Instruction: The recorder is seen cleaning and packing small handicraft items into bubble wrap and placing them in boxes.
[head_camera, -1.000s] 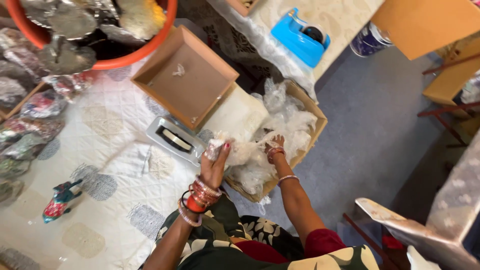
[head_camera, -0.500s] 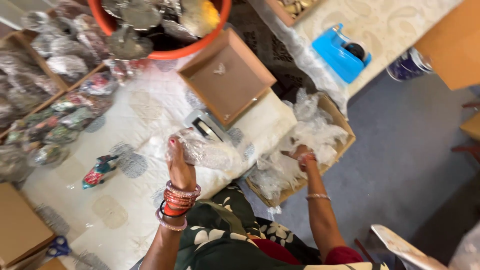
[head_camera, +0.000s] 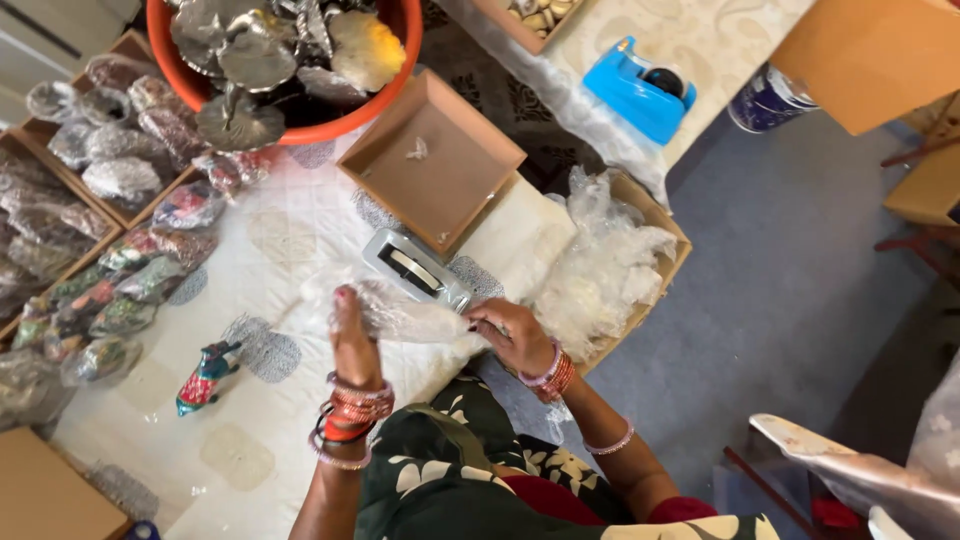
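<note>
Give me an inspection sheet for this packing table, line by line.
Surface: white quilted cloth covers the table.
Job's things: clear plastic bag held between both hands; colourful bird figurine lies alone.
Clutter: open brown box, orange tub of metal pieces, wrapped figurines, carton of bags.
Hands: left hand and right hand grip the bag.
Cables: nothing seen.
Surroundings: blue tape dispenser, grey floor.

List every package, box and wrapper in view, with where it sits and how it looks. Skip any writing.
Clear bag: held between left hand and right hand, crinkly plastic.
Open box: centre of the table, shallow, square, brown.
Carton of bags: right of the table, brown, full of clear plastic.
Wrapped items: left, in brown trays, clear film.
Flat cardboard: top right, tan.
</note>
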